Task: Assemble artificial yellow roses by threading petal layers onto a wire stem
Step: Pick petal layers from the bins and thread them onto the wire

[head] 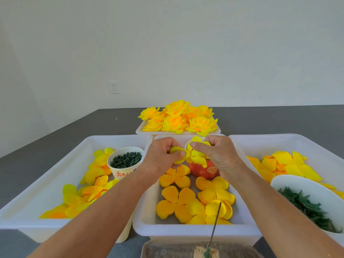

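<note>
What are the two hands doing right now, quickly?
Left hand: fingers curled, pinching a yellow petal layer.
Right hand: fingers curled, gripping a small yellow petal cluster.

yellow petal layer [193,155], pinched above tray

Before you the white plastic middle tray [147,211] of yellow fabric petal layers [176,203], your hands above it, tray with paper cup of green pieces [126,160] left of it, bowl of green leaves [309,202] right, finished yellow roses [178,118] behind it
</note>
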Tool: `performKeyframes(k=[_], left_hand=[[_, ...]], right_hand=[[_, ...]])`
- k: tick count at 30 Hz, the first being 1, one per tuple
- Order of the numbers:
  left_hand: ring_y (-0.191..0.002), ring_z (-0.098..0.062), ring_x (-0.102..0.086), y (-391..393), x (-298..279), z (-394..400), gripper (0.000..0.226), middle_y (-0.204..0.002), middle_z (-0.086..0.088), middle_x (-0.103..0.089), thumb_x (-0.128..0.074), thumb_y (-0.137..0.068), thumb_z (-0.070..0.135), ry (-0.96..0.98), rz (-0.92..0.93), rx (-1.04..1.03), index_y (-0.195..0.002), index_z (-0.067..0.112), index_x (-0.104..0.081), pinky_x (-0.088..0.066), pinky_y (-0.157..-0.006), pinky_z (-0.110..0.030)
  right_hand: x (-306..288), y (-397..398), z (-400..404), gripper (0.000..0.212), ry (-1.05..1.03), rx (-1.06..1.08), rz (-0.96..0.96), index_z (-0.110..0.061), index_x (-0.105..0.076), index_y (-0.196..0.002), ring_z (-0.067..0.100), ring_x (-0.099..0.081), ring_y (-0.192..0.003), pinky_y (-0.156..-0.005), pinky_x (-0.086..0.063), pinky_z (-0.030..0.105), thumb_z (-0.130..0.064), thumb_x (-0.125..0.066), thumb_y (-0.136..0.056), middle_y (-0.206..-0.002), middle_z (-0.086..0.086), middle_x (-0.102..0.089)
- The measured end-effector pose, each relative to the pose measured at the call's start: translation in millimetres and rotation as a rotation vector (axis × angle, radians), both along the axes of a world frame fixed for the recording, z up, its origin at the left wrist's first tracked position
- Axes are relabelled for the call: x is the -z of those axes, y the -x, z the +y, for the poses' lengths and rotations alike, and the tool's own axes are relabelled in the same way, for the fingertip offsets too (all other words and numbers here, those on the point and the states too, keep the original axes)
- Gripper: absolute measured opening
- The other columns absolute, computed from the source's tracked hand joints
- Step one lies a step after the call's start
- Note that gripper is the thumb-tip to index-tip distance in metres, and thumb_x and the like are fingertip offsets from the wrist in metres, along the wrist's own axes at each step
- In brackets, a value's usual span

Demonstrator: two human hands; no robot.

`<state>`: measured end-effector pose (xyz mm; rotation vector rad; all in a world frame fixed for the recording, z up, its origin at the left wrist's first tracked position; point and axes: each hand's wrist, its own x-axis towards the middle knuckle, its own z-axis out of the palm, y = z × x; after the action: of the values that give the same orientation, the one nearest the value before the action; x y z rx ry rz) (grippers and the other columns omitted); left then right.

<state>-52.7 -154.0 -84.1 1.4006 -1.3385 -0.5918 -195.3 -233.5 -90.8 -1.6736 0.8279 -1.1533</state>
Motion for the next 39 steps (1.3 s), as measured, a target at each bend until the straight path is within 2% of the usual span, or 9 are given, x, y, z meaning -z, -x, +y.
performKeyframes(k=[5, 9, 13, 23, 28, 31, 34, 36, 39], left_hand=[[-0.041, -0.007, -0.055, -0.8, 0.5, -1.6, 0.019, -0.054, -0.005, -0.059, -0.062, -0.085, -0.005, 0.007, 0.004, -0.024, -0.072, 0.008, -0.055, -0.045, -0.041, -0.018], [-0.044, -0.007, -0.057, -2.6, 2.1, -2.8, 0.019, -0.060, -0.009, -0.062, -0.062, -0.084, -0.004, 0.000, -0.013, -0.040, -0.072, 0.009, -0.056, -0.047, -0.044, -0.019], [-0.045, -0.007, -0.057, -3.4, 3.7, -4.0, 0.019, -0.058, -0.006, -0.063, -0.063, -0.084, -0.003, -0.005, -0.019, -0.042, -0.072, 0.010, -0.057, -0.048, -0.044, -0.020], [-0.044, -0.007, -0.056, -2.8, 2.7, -3.3, 0.016, -0.058, -0.007, -0.061, -0.062, -0.084, -0.005, -0.008, -0.015, -0.039, -0.074, 0.007, -0.057, -0.047, -0.044, -0.019], [-0.044, -0.005, -0.057, -2.0, 2.3, -2.9, 0.018, -0.059, -0.004, -0.061, -0.063, -0.084, -0.003, -0.023, -0.002, -0.023, -0.072, 0.010, -0.057, -0.047, -0.044, -0.018], [-0.045, -0.005, -0.057, -2.0, 2.4, -2.5, 0.018, -0.062, -0.006, -0.062, -0.063, -0.084, -0.002, -0.029, -0.005, -0.021, -0.073, 0.011, -0.058, -0.047, -0.044, -0.018], [-0.045, -0.005, -0.057, -2.0, 2.1, -2.2, 0.018, -0.062, -0.006, -0.061, -0.063, -0.085, -0.002, -0.031, -0.005, -0.018, -0.072, 0.011, -0.057, -0.047, -0.044, -0.018], [-0.045, -0.004, -0.057, -1.9, 1.7, -2.3, 0.018, -0.063, -0.007, -0.061, -0.063, -0.085, -0.002, -0.031, -0.007, -0.016, -0.073, 0.010, -0.057, -0.047, -0.044, -0.018], [-0.046, -0.004, -0.057, -1.9, 1.6, -2.3, 0.018, -0.064, -0.007, -0.061, -0.063, -0.085, -0.001, -0.038, -0.028, -0.021, -0.073, 0.011, -0.057, -0.048, -0.045, -0.018]], right_hand=[[-1.1, -0.1, 0.5, 0.039, -0.024, -0.018, -0.001, -0.012, -0.047, -0.056, 0.016, -0.036, -0.054, -0.054, -0.032, 0.029, -0.027, -0.077, -0.074, -0.058, 0.007, -0.038], [-4.3, 0.0, 4.3, 0.022, -0.067, -0.124, 0.003, -0.011, -0.059, -0.064, 0.001, -0.054, -0.049, -0.048, -0.044, 0.014, -0.014, -0.081, -0.069, -0.051, -0.009, -0.059], [-7.1, 0.8, 7.1, 0.022, -0.046, -0.123, 0.032, -0.011, -0.058, -0.070, -0.005, -0.051, -0.044, -0.046, -0.042, 0.009, -0.004, -0.079, -0.069, -0.046, -0.013, -0.056], [-9.5, 2.6, 10.3, 0.028, -0.065, -0.137, 0.083, -0.014, -0.058, -0.077, 0.006, -0.055, -0.057, -0.052, -0.047, 0.012, 0.007, -0.075, -0.069, -0.061, -0.003, -0.055], [-9.3, 2.1, 10.4, 0.030, -0.087, -0.140, 0.122, -0.017, -0.057, -0.082, 0.013, -0.059, -0.072, -0.060, -0.048, 0.018, 0.004, -0.075, -0.070, -0.075, 0.003, -0.062], [-9.3, 2.1, 10.0, 0.031, -0.106, -0.129, 0.134, -0.020, -0.056, -0.085, 0.013, -0.060, -0.076, -0.059, -0.045, 0.018, -0.001, -0.076, -0.071, -0.086, 0.005, -0.065], [-9.0, 2.2, 9.7, 0.035, -0.143, -0.122, 0.139, -0.023, -0.056, -0.092, 0.010, -0.060, -0.075, -0.058, -0.043, 0.020, -0.004, -0.077, -0.071, -0.085, 0.001, -0.066], [-8.6, 2.1, 9.6, 0.040, -0.168, -0.130, 0.143, -0.022, -0.056, -0.101, 0.011, -0.061, -0.077, -0.060, -0.045, 0.022, -0.004, -0.077, -0.072, -0.085, 0.000, -0.068], [-7.8, 1.6, 9.5, 0.046, -0.173, -0.123, 0.169, -0.025, -0.054, -0.107, 0.020, -0.064, -0.090, -0.067, -0.051, 0.027, -0.004, -0.076, -0.072, -0.099, 0.008, -0.069]])
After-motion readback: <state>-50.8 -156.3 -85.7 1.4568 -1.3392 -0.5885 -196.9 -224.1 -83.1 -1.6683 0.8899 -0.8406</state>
